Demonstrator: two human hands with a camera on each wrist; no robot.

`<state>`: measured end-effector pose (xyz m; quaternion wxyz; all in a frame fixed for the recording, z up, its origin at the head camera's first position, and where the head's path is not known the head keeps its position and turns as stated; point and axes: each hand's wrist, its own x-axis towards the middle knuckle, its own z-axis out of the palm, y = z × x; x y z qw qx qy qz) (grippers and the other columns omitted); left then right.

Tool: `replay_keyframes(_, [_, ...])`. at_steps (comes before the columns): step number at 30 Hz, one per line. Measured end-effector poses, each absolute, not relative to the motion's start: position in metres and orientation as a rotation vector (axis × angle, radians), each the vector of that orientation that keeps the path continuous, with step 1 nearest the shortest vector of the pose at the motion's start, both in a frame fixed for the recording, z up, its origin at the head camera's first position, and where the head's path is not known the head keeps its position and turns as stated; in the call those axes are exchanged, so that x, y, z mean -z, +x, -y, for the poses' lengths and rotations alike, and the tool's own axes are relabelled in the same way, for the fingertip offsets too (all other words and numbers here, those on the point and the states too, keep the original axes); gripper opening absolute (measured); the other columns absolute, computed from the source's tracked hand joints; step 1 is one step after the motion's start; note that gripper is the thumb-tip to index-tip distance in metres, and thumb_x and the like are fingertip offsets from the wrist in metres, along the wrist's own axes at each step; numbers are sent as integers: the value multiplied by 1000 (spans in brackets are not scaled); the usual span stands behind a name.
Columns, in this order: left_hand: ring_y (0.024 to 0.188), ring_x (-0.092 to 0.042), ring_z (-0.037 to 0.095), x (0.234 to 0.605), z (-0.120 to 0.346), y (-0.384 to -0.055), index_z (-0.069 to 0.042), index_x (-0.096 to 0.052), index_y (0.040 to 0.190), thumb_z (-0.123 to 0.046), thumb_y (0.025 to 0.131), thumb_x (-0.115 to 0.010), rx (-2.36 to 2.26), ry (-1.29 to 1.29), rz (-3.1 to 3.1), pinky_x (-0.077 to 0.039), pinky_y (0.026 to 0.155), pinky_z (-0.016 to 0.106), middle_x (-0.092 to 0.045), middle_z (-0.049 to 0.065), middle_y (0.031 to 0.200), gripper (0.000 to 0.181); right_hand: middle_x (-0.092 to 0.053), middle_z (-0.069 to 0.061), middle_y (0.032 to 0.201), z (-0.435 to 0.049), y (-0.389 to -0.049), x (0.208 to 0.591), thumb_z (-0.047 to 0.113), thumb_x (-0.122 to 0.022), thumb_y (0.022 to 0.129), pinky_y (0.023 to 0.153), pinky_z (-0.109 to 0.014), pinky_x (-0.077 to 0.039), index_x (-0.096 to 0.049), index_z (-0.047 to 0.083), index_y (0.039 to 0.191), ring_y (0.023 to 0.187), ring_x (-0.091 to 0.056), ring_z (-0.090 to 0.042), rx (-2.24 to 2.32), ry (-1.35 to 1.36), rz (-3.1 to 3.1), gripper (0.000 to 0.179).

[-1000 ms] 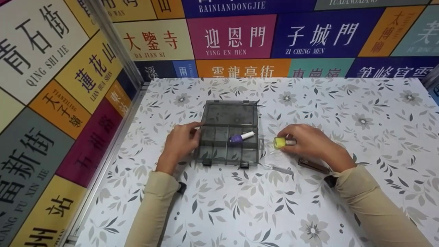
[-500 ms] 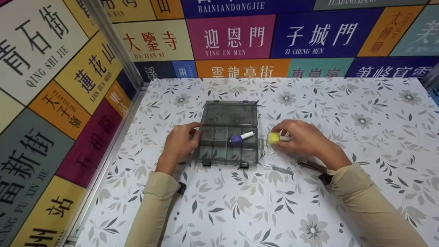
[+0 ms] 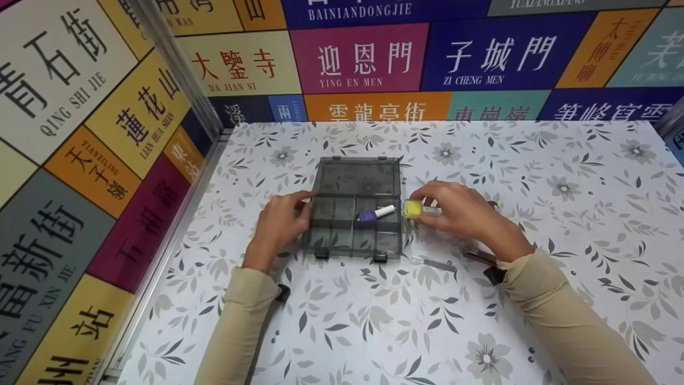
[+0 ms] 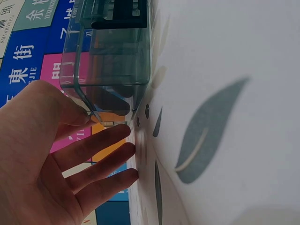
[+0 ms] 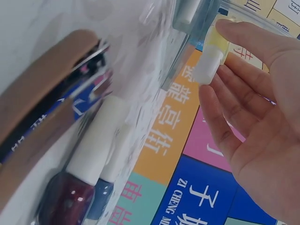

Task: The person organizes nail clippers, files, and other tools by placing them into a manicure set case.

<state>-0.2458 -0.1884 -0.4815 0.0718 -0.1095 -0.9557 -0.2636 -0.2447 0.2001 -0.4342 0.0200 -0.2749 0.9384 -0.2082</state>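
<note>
My right hand (image 3: 454,208) pinches a yellow nail polish bottle (image 3: 412,208) with a pale cap, lying sideways in the fingers. The bottle is just off the right side of a smoky clear compartment box (image 3: 332,238), whose lid (image 3: 359,179) lies back. Inside one right-hand compartment rests a purple nail polish bottle (image 3: 367,215) with a white cap. At the box's left side, my left hand (image 3: 280,222) touches the edge with thumb and index finger. Its other fingers (image 4: 101,145) are extended and spread beside the wall in the left wrist view.
A brown tool (image 3: 479,256) with metal ends lies under the right wrist. Beside it is a slim grey item (image 3: 437,263). The right wrist view shows a dark red nail polish bottle (image 5: 65,197) and a blue one (image 5: 100,199). Printed panels (image 3: 363,59) stand behind the flowered tabletop.
My right hand has moved left and slightly away from me, bringing the yellow nail polish bottle up to the box's right side. My left hand and the box have stayed put.
</note>
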Motion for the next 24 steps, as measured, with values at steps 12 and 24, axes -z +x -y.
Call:
replay_keyframes(12, [81,-76,15,482,187,-245,-28,-75,140,-24,107,-63,797,-329,2866,-55,64,38,-84,3,108,35,-76,-3,117,-178,-247,434,27,-84,95,86,-50,-59,-77,16,128,106,-74,-26,659,-900,-2918,36])
replay_keyframes(24, [84,-77,15,481,188,-245,-29,-75,139,-22,106,-63,815,-315,2877,-57,66,39,-84,3,108,36,-76,-3,119,-156,-249,438,29,-82,97,87,-47,-60,-76,15,130,107,-73,-23,644,-957,-2896,36])
